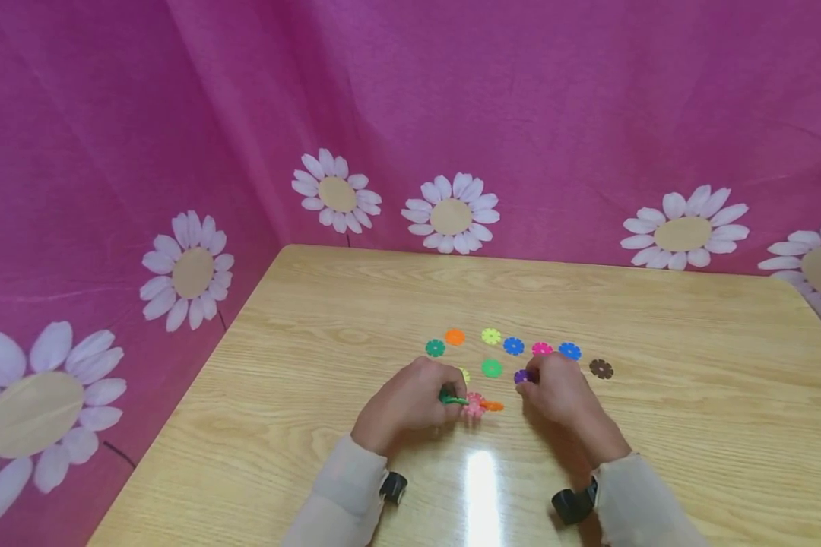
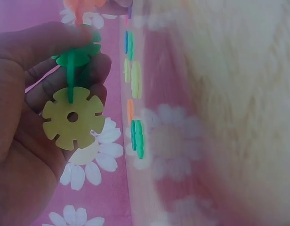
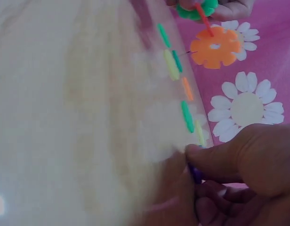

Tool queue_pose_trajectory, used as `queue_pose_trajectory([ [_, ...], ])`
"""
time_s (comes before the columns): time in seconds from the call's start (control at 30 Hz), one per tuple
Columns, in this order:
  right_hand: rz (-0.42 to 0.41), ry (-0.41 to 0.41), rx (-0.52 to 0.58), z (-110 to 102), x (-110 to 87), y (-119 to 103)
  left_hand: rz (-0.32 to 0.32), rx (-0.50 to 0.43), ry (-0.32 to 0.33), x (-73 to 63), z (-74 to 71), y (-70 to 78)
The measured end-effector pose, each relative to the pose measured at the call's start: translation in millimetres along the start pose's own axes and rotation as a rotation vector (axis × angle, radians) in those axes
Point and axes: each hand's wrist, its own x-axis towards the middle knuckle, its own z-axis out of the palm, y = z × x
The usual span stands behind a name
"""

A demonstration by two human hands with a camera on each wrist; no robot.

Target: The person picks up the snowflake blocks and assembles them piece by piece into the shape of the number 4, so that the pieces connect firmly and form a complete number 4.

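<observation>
My left hand [image 1: 416, 396] holds a chain of notched plastic discs pushed into one another by their slots. In the left wrist view a yellow disc [image 2: 60, 125] hangs at one end, joined to a green disc [image 2: 72, 57] between thumb and fingers. A pink disc [image 1: 475, 405] and an orange disc [image 3: 224, 49] extend from the other side of that hand. To the right, my right hand [image 1: 565, 389] pinches a purple disc [image 1: 521, 377] between thumb and fingers, low over the table. Its fingers cover much of the purple disc.
Several loose discs lie flat on the wooden table [image 1: 356, 304] beyond the hands, among them an orange one [image 1: 454, 336], a green one [image 1: 492, 368], a blue one [image 1: 514, 346] and a brown one [image 1: 602, 369]. A pink flowered cloth [image 1: 520, 114] hangs behind the table.
</observation>
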Motion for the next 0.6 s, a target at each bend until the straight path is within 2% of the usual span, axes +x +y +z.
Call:
queue_pose_trajectory([
  [0.17, 0.022, -0.043, 0.053, -6, -0.1, 1, 0.007, -0.010, -0.002, -0.1, -0.9, 0.9],
  [0.37, -0.011, 0.010, 0.126, -4, -6.9, 7, 0.001, -0.044, 0.007, -0.7, -2.3, 3.5],
  [0.6, -0.033, 0.078, 0.258, -3, -20.1, 15, 0.021, -0.062, 0.028, -1.0, -3.6, 4.6],
])
